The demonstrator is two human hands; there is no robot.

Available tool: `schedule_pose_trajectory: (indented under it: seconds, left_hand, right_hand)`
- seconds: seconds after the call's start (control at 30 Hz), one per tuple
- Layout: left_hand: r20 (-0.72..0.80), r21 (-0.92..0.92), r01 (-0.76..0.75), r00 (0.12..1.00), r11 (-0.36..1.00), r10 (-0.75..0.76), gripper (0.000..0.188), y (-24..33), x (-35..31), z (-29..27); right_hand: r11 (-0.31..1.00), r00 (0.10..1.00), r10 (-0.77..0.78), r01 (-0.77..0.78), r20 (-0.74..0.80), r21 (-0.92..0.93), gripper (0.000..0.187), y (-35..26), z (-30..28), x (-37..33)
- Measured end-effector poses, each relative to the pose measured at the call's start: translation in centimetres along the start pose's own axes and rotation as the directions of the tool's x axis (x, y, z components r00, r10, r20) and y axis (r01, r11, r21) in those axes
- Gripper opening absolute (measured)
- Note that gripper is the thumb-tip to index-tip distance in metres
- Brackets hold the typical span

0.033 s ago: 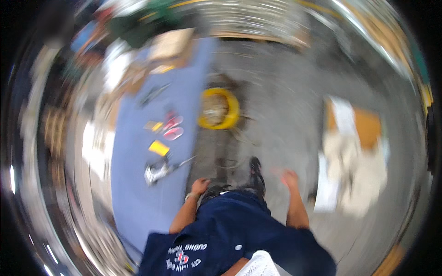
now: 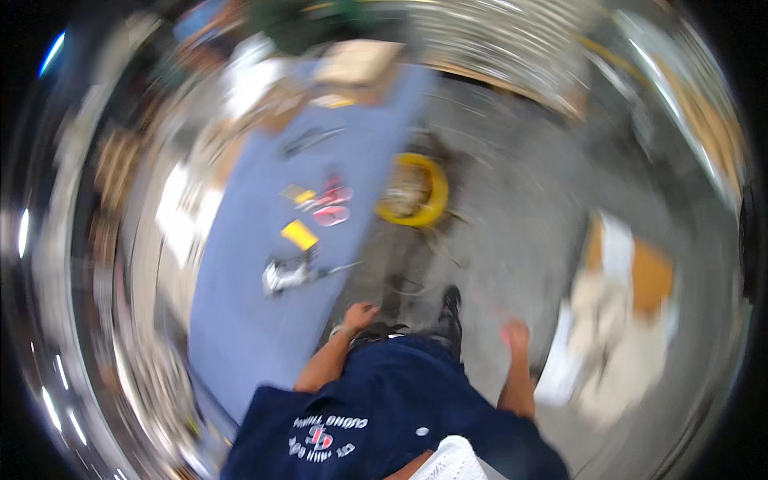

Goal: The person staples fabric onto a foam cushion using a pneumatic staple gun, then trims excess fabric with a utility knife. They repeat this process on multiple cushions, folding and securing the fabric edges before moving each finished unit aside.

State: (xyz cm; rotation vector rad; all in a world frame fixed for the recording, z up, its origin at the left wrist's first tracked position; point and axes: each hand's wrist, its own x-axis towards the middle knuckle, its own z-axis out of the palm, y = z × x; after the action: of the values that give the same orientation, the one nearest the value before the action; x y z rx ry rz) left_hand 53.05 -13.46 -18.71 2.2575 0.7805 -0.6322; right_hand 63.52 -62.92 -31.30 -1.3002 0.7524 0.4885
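My left hand (image 2: 360,315) hangs beside the near right edge of the blue-topped table (image 2: 240,320). Its fingers are loosely spread, blurred, and nothing shows in them. On the other side of my body hangs my right hand (image 2: 515,332), over the floor and apart from everything around it; motion smears its fingers. Nearest the left hand on the table lies a silver-grey hand tool (image 2: 286,275) with a thin dark rod or cord. Just past it are a yellow block (image 2: 299,234) and red-rimmed round pieces (image 2: 331,214), too blurred to name.
A yellow round tub (image 2: 436,192) with pale contents stands on the grey floor right of the table. Cardboard and cloth-like sheets (image 2: 612,336) lie at the right. A carton (image 2: 360,60) sits on the table's far end. Stacked pale sheets (image 2: 504,48) rise at the back.
My view has turned left, so the table, tub and sheets appear farther right and tilted. My left hand appears slightly higher and farther right; my right hand appears slightly lower.
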Motion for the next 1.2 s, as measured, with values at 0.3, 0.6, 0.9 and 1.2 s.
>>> schedule_pose_trajectory:
  seconds: [0.3,0.6,0.9,1.2]
  left_hand:
    - [-0.351,-0.422,-0.030,0.927,0.906,-0.133,0.048,-1.3,-6.7,-2.8]
    - [-0.614,-0.789,-0.249,0.291,0.562,-0.734,0.037,-24.2,-23.5,-6.1]
    - [-0.418,-0.902,0.283,-0.388,0.325,-0.821,0.051,-51.1,-41.7,2.9]
    - [-0.373,-0.883,0.411,-0.318,0.228,-0.872,0.060,-51.5,-41.4,1.0]
  right_hand:
    - [0.924,0.968,0.117,-0.024,0.223,-0.381,0.026,-10.0,5.8,7.6]
    - [0.756,0.556,-0.037,0.559,0.830,-0.341,0.018,-9.3,46.1,-12.6]
    - [0.149,-0.221,0.523,0.975,0.823,0.166,0.028,18.7,71.3,-44.9]
    - [-0.150,-0.715,0.461,0.520,0.525,0.841,0.047,35.0,97.2,-80.4]
